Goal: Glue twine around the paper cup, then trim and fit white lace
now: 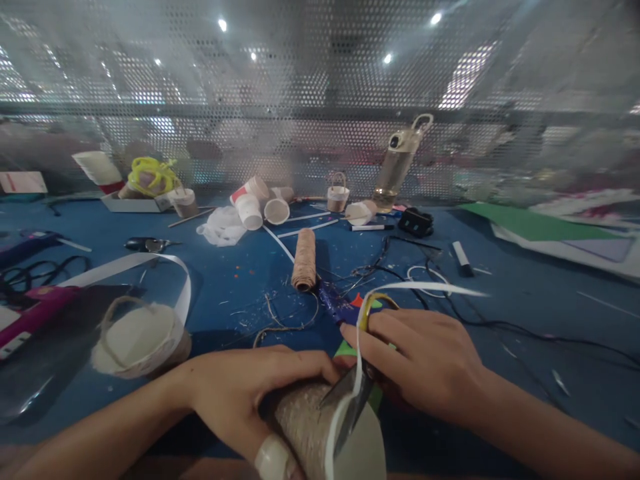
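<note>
My left hand (pixel 245 387) is wrapped round a paper cup (pixel 305 427) covered in brown twine, its mouth tilted toward the lower right. A whitish wrap sits on the left thumb. In my right hand (pixel 425 357) is a pair of scissors (pixel 357 420) with a yellow handle, the blades spread at the cup's rim. A narrow white strip (pixel 425 287) runs along the rim, passes between the blades and curls up to the right. Beyond the hands lies a spool of twine (pixel 304 260). The cup's lower part is hidden by my left hand.
A basket-like cup (pixel 143 340) with a twine handle stands at left near a glue gun (pixel 37 313). White ribbon (pixel 125 267), several paper cups (pixel 249 208), a bottle (pixel 397 167), black cables (pixel 500 323) and green sheets (pixel 540 223) lie or stand around.
</note>
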Tool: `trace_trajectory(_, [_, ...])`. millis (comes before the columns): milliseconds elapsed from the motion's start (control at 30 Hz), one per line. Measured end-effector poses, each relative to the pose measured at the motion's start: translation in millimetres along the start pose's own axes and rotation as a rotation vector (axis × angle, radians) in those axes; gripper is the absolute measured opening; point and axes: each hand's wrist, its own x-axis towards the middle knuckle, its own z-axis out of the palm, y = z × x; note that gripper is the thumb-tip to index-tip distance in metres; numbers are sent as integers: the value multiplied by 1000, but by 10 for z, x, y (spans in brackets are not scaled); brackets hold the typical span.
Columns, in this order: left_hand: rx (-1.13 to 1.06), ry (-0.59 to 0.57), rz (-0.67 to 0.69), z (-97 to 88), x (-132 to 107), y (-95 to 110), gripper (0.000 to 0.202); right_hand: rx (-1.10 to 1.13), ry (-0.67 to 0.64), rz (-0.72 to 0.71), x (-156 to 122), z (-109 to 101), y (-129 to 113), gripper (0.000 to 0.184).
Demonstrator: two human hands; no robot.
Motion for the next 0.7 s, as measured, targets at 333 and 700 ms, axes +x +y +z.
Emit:
trace_trajectory(333, [-34, -78, -21, -17, -22, -34, 63, 12, 17, -45, -30, -6, 4, 14])
trace_trajectory(700, [-66, -85, 23, 23, -31, -150, 77, 49, 36, -66, 24, -36, -26, 13])
